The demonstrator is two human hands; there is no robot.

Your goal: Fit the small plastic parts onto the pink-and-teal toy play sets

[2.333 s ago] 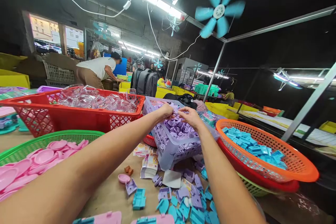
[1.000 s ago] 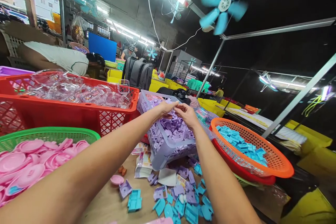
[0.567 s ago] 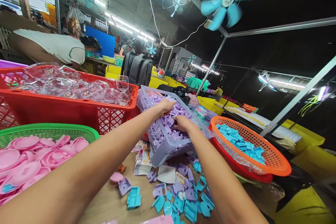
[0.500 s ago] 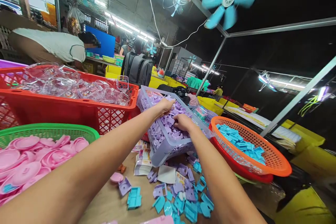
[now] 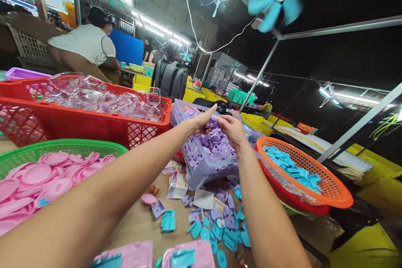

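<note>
My left hand [image 5: 202, 124] is above the translucent crate [image 5: 201, 176], thumb raised and fingers curled around a small purple plastic piece [image 5: 214, 121]. My right hand [image 5: 233, 129] pinches at the same piece from the other side, fingertips close to the left hand. The piece is partly hidden by my fingers. Below both hands, the crate is heaped with similar purple parts [image 5: 216, 146]; it sits tilted in view on the brown table surface [image 5: 135, 226].
A red crate [image 5: 88, 127] of clear plastic cases and a green basket [image 5: 72, 144] of pink parts stand left. An orange basket [image 5: 337, 194] of blue parts is right. Loose blue parts [image 5: 230, 238] and pink cases [image 5: 188, 255] lie in front. A person [image 5: 84, 46] bends at left.
Both hands have risen out of the purple parts and come together around a piece. The view has shifted, showing more of the pink cases. The person at left has raised their head and upper body.
</note>
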